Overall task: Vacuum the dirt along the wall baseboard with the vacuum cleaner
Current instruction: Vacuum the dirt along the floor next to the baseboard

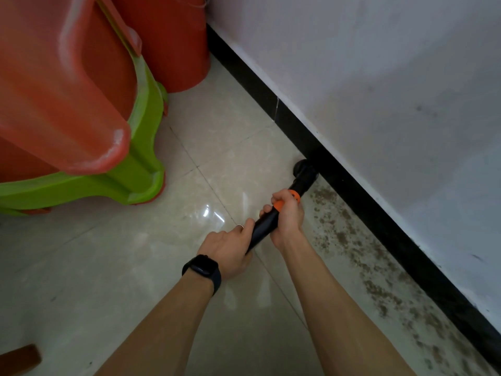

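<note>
A black vacuum cleaner tube (pixel 267 226) with an orange collar slants down to the floor, and both hands hold it. My right hand (pixel 288 213) grips it at the orange collar. My left hand (pixel 230 248), with a dark watch on the wrist, grips the tube lower down toward me. The black nozzle (pixel 306 172) rests on the tile right against the black baseboard (pixel 379 221). Brown specks of dirt (pixel 360 256) lie scattered along the baseboard from the nozzle toward the lower right corner.
Stacked red and green plastic stools (pixel 81 126) fill the upper left, with a red bucket (pixel 173 42) behind them near the wall. The white wall (pixel 379 90) rises on the right. A brown wooden piece (pixel 19 359) shows at the bottom left on the glossy tile.
</note>
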